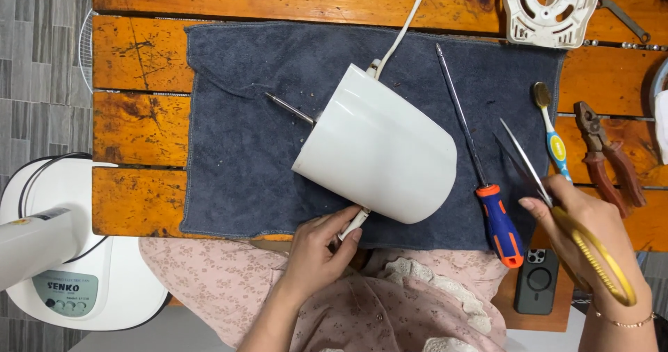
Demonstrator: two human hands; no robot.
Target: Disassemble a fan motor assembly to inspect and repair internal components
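A worn orange wooden table (139,126) of broad planks stood over a grey tiled floor, with a dark blue towel (236,150) spread across its middle. On the towel lay a white fan motor housing (379,150), tilted, its metal shaft (289,107) pointing up-left and its white power cord (407,25) running off past the far edge of the table.

The left hand (321,249) was closed around a small white knob or stem (353,223) at the housing's lower edge — fingers pinching it, thumb on top. The right hand (581,234) gripped a pair of scissors (557,199) by their yellow handles, the blades open and pointing up-left over the towel's right edge.

Between the housing and the scissors lay a long screwdriver (480,178) with a blue and orange handle, just beside the housing. Near the scissors' tips lay a toothbrush (551,133) — blue and yellow handle, bristles dirty — and further right a pair of rusty red-handled pliers (609,154). A white round plastic fan part (550,8) sat at the far right of the table. A dark phone (537,281) lay face down at the near edge, below the right hand. At the left, on the floor, stood the white fan base (69,282) with its control panel.
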